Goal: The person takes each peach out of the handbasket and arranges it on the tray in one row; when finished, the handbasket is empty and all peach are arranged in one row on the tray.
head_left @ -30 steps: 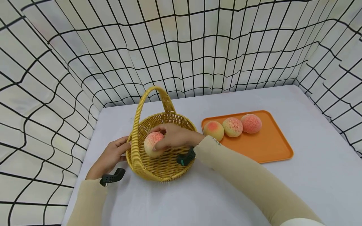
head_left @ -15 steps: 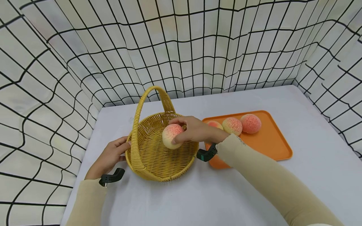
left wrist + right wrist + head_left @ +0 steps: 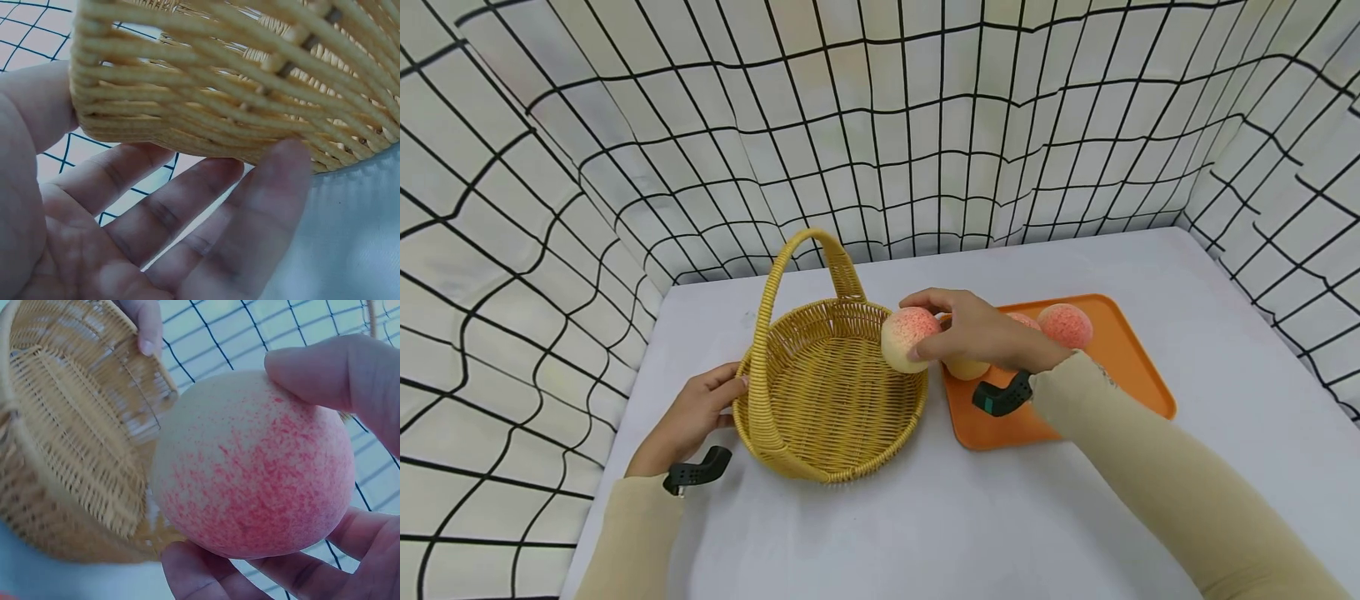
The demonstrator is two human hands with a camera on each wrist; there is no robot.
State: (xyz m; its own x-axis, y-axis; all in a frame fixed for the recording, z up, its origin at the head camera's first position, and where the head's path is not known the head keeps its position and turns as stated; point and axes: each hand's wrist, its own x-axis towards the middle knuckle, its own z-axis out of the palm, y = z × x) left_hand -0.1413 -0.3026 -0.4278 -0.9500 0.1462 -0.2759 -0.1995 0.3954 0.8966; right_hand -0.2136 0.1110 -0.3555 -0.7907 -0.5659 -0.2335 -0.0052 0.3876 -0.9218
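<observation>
A pale yellow peach with pink speckles (image 3: 901,342) is held between the thumb and fingers of my right hand (image 3: 988,333), over the right rim of a yellow wicker basket (image 3: 835,408). The right wrist view shows the thumb on one side of the peach (image 3: 250,469) and the fingers curled on the other. My left hand (image 3: 696,412) grips the basket's left side near the foot of its tall handle (image 3: 762,367). Seen from the left wrist, the thumb lies at the edge of the woven wall (image 3: 206,81), and fingertips touch its outer side.
Right of the basket lies an orange tray (image 3: 1127,383) with a yellowish peach (image 3: 966,369), a speckled peach (image 3: 1024,319) mostly behind my right hand, and a pinker peach (image 3: 1066,325). A black grid on white cloth (image 3: 880,133) surrounds the white table (image 3: 865,542).
My right hand has carried the peach rightward, from inside the basket to above its right rim and near the tray. My left hand and the basket have stayed put.
</observation>
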